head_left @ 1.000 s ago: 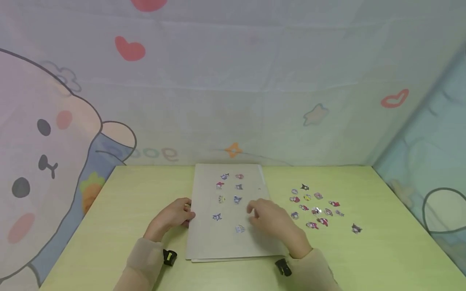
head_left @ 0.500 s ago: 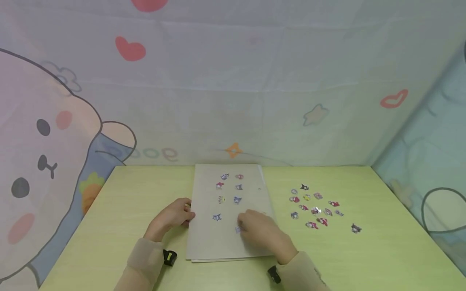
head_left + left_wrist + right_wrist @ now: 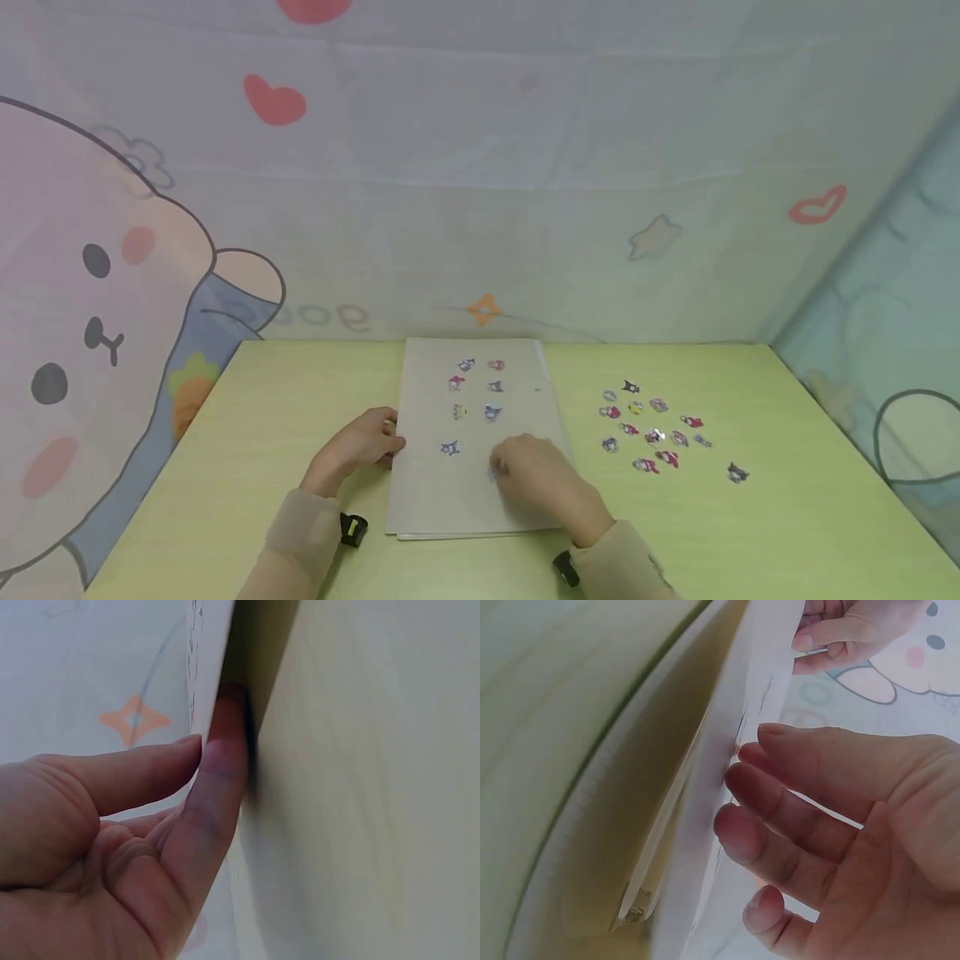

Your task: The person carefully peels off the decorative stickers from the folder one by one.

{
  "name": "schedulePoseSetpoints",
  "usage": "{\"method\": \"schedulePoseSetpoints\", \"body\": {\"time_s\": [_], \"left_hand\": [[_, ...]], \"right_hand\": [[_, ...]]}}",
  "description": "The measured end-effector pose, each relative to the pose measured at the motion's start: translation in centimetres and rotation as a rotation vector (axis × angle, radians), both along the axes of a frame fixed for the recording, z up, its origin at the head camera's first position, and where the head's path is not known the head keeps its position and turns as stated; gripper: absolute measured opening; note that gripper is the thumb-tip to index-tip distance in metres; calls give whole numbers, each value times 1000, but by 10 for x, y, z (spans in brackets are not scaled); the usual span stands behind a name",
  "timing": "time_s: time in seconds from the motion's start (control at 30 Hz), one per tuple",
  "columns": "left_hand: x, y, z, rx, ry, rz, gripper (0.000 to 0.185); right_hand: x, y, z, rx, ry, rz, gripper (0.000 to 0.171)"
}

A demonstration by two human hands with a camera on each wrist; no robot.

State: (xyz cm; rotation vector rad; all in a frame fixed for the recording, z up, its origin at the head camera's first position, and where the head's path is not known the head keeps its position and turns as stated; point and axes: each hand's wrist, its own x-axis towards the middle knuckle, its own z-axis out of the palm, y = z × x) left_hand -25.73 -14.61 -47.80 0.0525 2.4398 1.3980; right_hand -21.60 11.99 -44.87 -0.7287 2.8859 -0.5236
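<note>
White sheet (image 3: pixel 480 433) laid flat at middle of desk (image 3: pixel 262 400); its left edge touched by relaxed left hand (image 3: pixel 360 446); small sticker (image 3: pixel 494 472) on sheet pressed by right hand (image 3: pixel 540 479), fingers (image 3: pixel 742 776) only loosely bent, nothing grasped; loose stickers (image 3: pixel 652 429) scattered well apart at right

This looks like a child's play or craft corner in a home. A soft fabric backdrop (image 3: pixel 480 167) hangs behind and to the right of the table, printed with a big cartoon rabbit (image 3: pixel 90 333) on the left, red hearts (image 3: pixel 273 102), a star (image 3: pixel 654 237) and a carrot (image 3: pixel 186 392). The pale green table (image 3: pixel 787 517) carries a grey sheet of paper (image 3: pixel 450 500) with small cartoon stickers on it (image 3: pixel 476 387), and a loose scatter of stickers (image 3: pixel 656 429) lies to the right.
</note>
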Motion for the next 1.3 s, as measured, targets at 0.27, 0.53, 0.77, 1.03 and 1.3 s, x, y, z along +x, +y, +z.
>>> {"method": "schedulePoseSetpoints", "body": {"time_s": [0.27,0.53,0.77,1.03,1.3], "left_hand": [[0,1,1,-2,-1,-2,35],[2,0,3,-13,3,0,40],[3,0,3,-24,5,-1,46],[3,0,4,-24,4,-3,47],[1,0,2,-12,0,-7,45]], "right_hand": [[-2,-1,-4,-5,-11,5,5],[-4,0,-8,-19,-22,10,7],[-4,0,-9,-22,-22,21,9],[-4,0,-9,-23,-26,26,7],[-10,2,-9,-22,6,51,6]]}}
